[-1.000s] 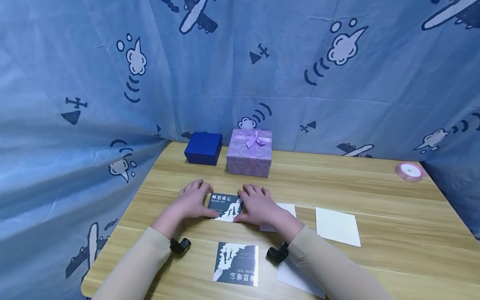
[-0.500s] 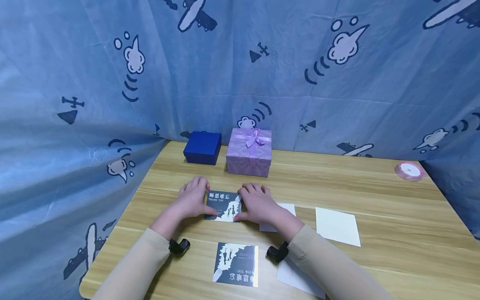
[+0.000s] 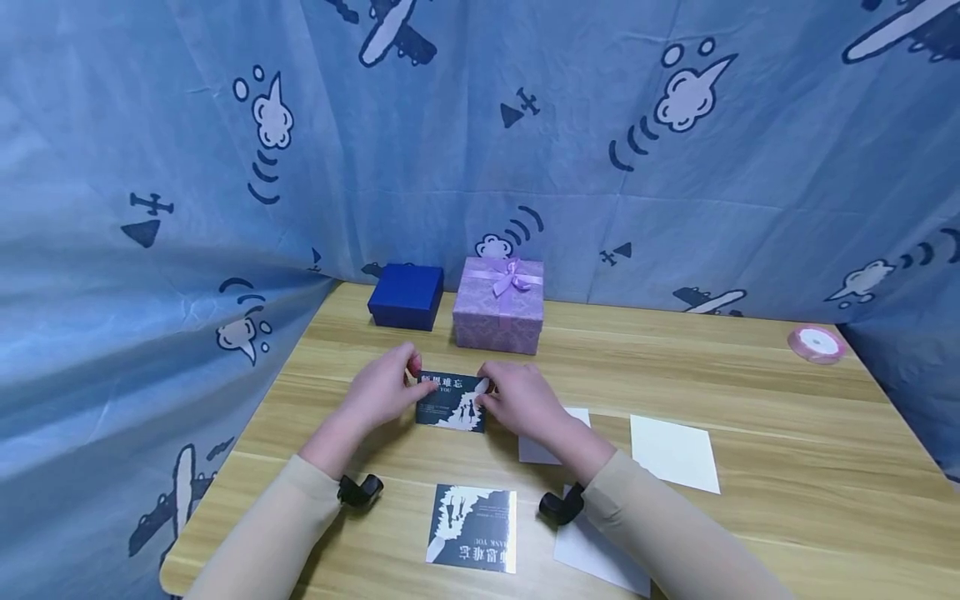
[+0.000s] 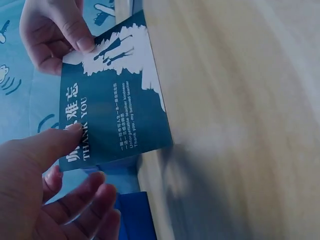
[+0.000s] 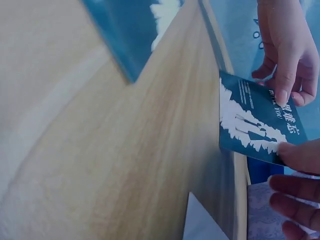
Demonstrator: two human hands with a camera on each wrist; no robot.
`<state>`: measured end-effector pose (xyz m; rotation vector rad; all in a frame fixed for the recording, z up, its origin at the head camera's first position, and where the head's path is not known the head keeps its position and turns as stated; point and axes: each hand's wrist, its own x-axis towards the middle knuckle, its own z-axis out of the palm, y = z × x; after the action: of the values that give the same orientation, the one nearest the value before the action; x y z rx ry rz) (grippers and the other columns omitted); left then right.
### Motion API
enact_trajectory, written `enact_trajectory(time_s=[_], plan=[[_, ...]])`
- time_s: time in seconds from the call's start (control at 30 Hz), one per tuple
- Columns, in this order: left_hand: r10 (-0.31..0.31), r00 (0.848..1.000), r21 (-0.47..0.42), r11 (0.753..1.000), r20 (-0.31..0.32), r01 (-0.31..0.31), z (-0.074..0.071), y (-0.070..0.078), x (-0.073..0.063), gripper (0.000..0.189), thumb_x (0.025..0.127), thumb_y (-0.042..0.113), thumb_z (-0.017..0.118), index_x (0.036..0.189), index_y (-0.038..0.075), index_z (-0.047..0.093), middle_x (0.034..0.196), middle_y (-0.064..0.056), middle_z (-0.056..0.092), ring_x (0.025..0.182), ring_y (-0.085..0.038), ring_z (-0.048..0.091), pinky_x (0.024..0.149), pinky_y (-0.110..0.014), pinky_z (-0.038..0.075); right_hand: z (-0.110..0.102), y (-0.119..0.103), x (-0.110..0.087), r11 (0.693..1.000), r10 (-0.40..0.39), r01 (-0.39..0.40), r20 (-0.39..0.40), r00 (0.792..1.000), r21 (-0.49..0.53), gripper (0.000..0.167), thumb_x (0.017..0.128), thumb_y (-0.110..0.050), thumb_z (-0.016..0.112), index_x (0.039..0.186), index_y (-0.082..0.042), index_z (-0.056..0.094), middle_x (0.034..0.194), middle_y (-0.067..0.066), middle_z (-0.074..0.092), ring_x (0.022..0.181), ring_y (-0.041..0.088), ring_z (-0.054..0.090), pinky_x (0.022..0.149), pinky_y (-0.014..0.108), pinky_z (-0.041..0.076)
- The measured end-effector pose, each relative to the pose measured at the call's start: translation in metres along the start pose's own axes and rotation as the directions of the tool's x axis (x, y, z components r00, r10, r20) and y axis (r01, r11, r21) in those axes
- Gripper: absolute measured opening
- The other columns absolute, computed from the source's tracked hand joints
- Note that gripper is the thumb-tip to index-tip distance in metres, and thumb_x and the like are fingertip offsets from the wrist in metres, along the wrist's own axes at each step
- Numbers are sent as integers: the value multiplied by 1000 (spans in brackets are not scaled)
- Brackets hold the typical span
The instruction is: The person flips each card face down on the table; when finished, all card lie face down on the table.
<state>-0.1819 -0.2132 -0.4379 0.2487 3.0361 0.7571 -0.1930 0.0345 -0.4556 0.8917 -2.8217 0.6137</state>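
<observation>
**Printed card held between left hand and right hand**

Head view, directions taken from the printed card: the left hand, at nine o'clock, pinched one edge; the right hand, at three, pinched the opposite edge. A second card of matching design lay at six o'clock on the worktop, its lettering upside down. A blue box stood at eleven and a purple box with a ribbon bow at one. White sheets lay between three and five. A pink roll lay well apart, towards three. A patterned blue cloth hung at twelve.

Left wrist view: the printed card appeared raised, with shadow on the worktop. The left hand, at seven o'clock, had its thumb by the words THANK YOU; its lower fingers were loosely bent. The right hand, towards ten, had its thumb on the white artwork. The blue box showed at six.

Right wrist view: the left hand was at one o'clock, the right at five, both thumbs on the printed face. Right-hand contact beneath the card was hidden. The second card, cut by the frame, sat at ten; the purple box showed at six.
</observation>
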Motion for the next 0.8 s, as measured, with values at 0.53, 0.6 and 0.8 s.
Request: enact_trajectory(time_s=[0.53, 0.6, 0.8], plan=[[231, 971, -98, 969, 56, -225, -9, -1, -2, 19, 95, 39, 75, 93, 24, 62, 95, 7, 64, 73, -10, 57, 68, -31, 49, -6, -1, -4, 987, -144, 149, -75, 987, 65, 6, 91, -13, 77, 95, -16, 74, 92, -4, 74, 88, 16, 68, 83, 37, 57], [253, 964, -116, 963, 79, -243, -7, -1, -3, 18, 95, 41, 74, 93, 26, 64, 96, 9, 64, 75, -10, 59, 70, -31, 50, -6, -1, -5, 983, -159, 164, -63, 985, 83, 5, 92, -17, 78, 95, -17, 74, 92, -5, 74, 88, 15, 69, 83, 35, 57], [256, 960, -148, 960, 110, -239, -4, -3, -5, 16, 95, 41, 74, 92, 28, 67, 93, 13, 67, 81, -8, 61, 75, -31, 51, -4, 1, -8, 974, -168, 166, -3, 986, 155, 15, 100, -34, 69, 102, -20, 75, 98, -8, 74, 93, 10, 69, 86, 34, 57]])
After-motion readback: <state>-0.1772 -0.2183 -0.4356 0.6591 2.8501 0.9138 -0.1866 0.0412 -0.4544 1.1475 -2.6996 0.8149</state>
